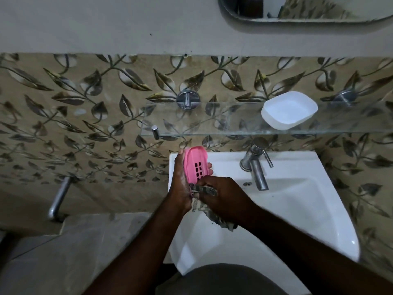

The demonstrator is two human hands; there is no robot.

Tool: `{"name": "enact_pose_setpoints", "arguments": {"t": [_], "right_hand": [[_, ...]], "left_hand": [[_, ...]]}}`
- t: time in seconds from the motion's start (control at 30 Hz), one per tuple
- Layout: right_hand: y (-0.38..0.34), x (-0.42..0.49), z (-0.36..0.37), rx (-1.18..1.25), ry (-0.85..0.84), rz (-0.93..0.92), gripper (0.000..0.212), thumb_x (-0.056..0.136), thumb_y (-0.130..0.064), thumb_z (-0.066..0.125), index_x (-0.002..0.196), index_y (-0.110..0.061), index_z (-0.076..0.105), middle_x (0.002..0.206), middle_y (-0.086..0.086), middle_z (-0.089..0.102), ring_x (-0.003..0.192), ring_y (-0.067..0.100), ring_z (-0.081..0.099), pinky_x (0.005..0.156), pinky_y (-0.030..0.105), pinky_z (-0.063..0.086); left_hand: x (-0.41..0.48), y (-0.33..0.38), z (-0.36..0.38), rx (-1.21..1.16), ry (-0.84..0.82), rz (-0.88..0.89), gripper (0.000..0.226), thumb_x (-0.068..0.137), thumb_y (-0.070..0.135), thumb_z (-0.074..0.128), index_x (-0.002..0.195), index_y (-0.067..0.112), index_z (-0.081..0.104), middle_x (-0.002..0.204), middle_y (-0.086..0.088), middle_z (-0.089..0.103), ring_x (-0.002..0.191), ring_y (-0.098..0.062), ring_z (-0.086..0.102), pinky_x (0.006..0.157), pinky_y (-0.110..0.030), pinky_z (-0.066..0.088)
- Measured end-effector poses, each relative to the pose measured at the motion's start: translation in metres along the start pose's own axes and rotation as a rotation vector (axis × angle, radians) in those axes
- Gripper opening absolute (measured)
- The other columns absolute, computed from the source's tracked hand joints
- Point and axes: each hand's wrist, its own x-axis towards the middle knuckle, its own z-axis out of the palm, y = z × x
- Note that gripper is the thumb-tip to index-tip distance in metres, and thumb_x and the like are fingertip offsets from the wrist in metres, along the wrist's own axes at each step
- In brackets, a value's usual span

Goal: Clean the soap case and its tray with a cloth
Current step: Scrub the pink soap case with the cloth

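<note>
Now left hand [180, 179] grips pink tray [196, 163]; right hand [223, 194] presses cloth [209, 211].

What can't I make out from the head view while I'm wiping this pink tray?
All head view.
The pink tray: lower end hidden by the right hand and cloth; back faces away.
The cloth: mostly under the right hand; wiping contact unseen.
The left hand: fingers behind the tray, only tips show.
The white soap case on the glass shelf: inside washed out, dirt unreadable.
The mirror: cut off by the top edge.
</note>
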Motion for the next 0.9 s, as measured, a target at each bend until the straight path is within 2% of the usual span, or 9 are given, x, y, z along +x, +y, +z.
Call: {"name": "enact_pose_setpoints", "arguments": {"t": [0.07,0.13,0.27,0.4,0.5,0.57,0.67,0.8,0.9], "right_hand": [[0.006,0.0,-0.004,-0.053,-0.068,0.02,0.012,0.086,-0.037,0.067,0.091,-0.026,0.067,0.089,-0.005,0.074,0.079,0.006,0.068,0.074,0.028,0.056],[0.005,0.004,-0.009,-0.079,-0.112,0.017,0.013,0.084,-0.038,0.068,0.087,-0.025,0.066,0.081,-0.004,0.073,0.072,0.009,0.068,0.069,0.03,0.055],[0.001,0.007,-0.003,-0.022,0.029,-0.018,0.007,0.083,-0.03,0.067,0.085,-0.028,0.062,0.079,-0.008,0.07,0.074,0.003,0.064,0.07,0.026,0.051],[0.011,-0.001,-0.006,-0.014,-0.014,0.081,0.013,0.084,-0.043,0.066,0.093,-0.034,0.064,0.087,-0.019,0.068,0.082,-0.012,0.063,0.072,0.009,0.049],[0.014,-0.003,-0.016,-0.081,-0.006,0.105,0.008,0.087,-0.032,0.067,0.093,-0.029,0.064,0.095,-0.008,0.074,0.083,0.006,0.069,0.077,0.028,0.056],[0.007,-0.005,-0.012,-0.103,0.006,0.098,0.005,0.087,-0.027,0.062,0.091,-0.027,0.062,0.088,-0.001,0.074,0.074,0.016,0.071,0.07,0.038,0.059],[-0.001,-0.016,0.005,-0.116,-0.045,0.009,0.007,0.091,-0.034,0.052,0.092,-0.031,0.058,0.075,-0.003,0.07,0.051,0.01,0.065,0.05,0.033,0.057],[0.005,-0.019,-0.008,-0.384,-0.045,-0.074,0.017,0.091,-0.037,0.052,0.101,-0.029,0.063,0.098,-0.005,0.072,0.084,0.017,0.066,0.069,0.024,0.048],[0.002,-0.016,-0.008,-0.39,-0.006,-0.048,0.013,0.091,-0.031,0.055,0.098,-0.025,0.064,0.098,-0.001,0.073,0.088,0.024,0.067,0.072,0.029,0.05]], "left_hand": [[-0.001,-0.004,-0.003,0.021,0.023,0.003,0.091,0.066,0.073,0.051,0.122,0.003,0.06,0.093,-0.016,0.07,0.08,-0.026,0.066,0.078,-0.037,0.054],[-0.001,-0.012,-0.005,0.001,0.055,-0.007,0.089,0.064,0.074,0.054,0.116,0.003,0.066,0.091,-0.016,0.07,0.079,-0.027,0.066,0.077,-0.038,0.053],[-0.002,-0.013,0.0,-0.064,0.012,-0.057,0.077,0.063,0.074,0.059,0.086,0.003,0.079,0.084,-0.014,0.071,0.074,-0.025,0.068,0.071,-0.033,0.057],[-0.001,0.003,-0.003,-0.085,-0.087,-0.001,0.08,0.074,0.07,0.049,0.113,0.002,0.066,0.091,-0.018,0.07,0.076,-0.026,0.069,0.069,-0.035,0.058],[-0.003,0.0,-0.006,-0.036,-0.077,0.006,0.079,0.076,0.069,0.045,0.118,0.004,0.061,0.095,-0.019,0.069,0.078,-0.027,0.068,0.068,-0.035,0.058],[-0.004,-0.006,-0.003,-0.001,-0.024,-0.007,0.083,0.072,0.071,0.047,0.121,0.005,0.06,0.097,-0.019,0.068,0.079,-0.027,0.067,0.07,-0.036,0.058],[-0.002,-0.01,-0.001,0.05,0.014,-0.004,0.087,0.069,0.074,0.05,0.12,0.005,0.063,0.096,-0.017,0.07,0.08,-0.025,0.068,0.075,-0.037,0.055],[-0.001,-0.006,-0.005,0.041,0.014,0.034,0.086,0.07,0.074,0.045,0.121,0.007,0.061,0.094,-0.014,0.071,0.079,-0.024,0.067,0.07,-0.034,0.055],[-0.001,-0.006,-0.002,-0.007,0.021,0.04,0.082,0.071,0.072,0.044,0.118,0.007,0.061,0.09,-0.013,0.07,0.074,-0.022,0.067,0.066,-0.031,0.055]]}}
